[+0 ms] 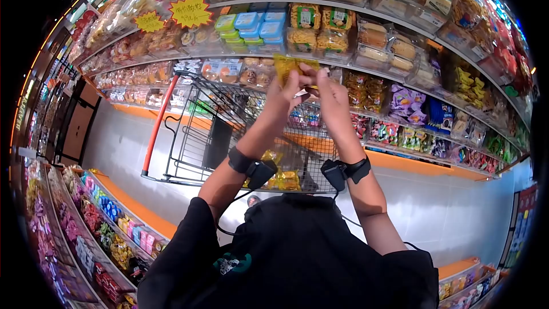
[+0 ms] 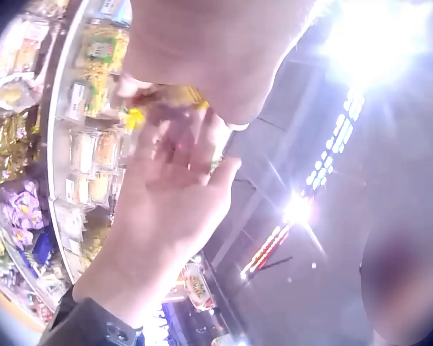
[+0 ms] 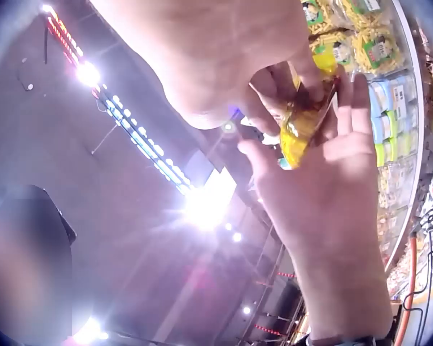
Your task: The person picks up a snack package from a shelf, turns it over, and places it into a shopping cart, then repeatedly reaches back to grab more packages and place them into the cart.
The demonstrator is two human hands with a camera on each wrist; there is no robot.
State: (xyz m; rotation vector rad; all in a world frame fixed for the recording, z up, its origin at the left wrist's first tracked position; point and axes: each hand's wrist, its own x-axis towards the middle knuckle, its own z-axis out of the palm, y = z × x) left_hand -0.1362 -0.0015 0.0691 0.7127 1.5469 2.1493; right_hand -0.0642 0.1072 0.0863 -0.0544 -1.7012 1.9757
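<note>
A shiny yellow snack packet (image 1: pixel 284 68) is held up in front of the shelves, between both hands. My left hand (image 1: pixel 284 92) grips it from the left; in the right wrist view the left hand (image 3: pixel 321 176) has its thumb and fingers on either side of the packet (image 3: pixel 297 133). My right hand (image 1: pixel 333 98) meets it from the right, its fingertips pinching the film. Seen from the left wrist, the right hand (image 2: pixel 169 202) reaches up to the packet (image 2: pixel 191 96), which is partly hidden behind the left hand.
Below the arms stands a wire shopping cart (image 1: pixel 189 131) with a red handle (image 1: pixel 161 123) and several yellow packets (image 1: pixel 287 181) inside. Curved shelves with a metal edge (image 1: pixel 337 4) hold packaged breads, blue tubs (image 1: pixel 271 28) and purple packets (image 1: pixel 407 105). More shelves (image 1: pixel 91 217) stand behind on the left.
</note>
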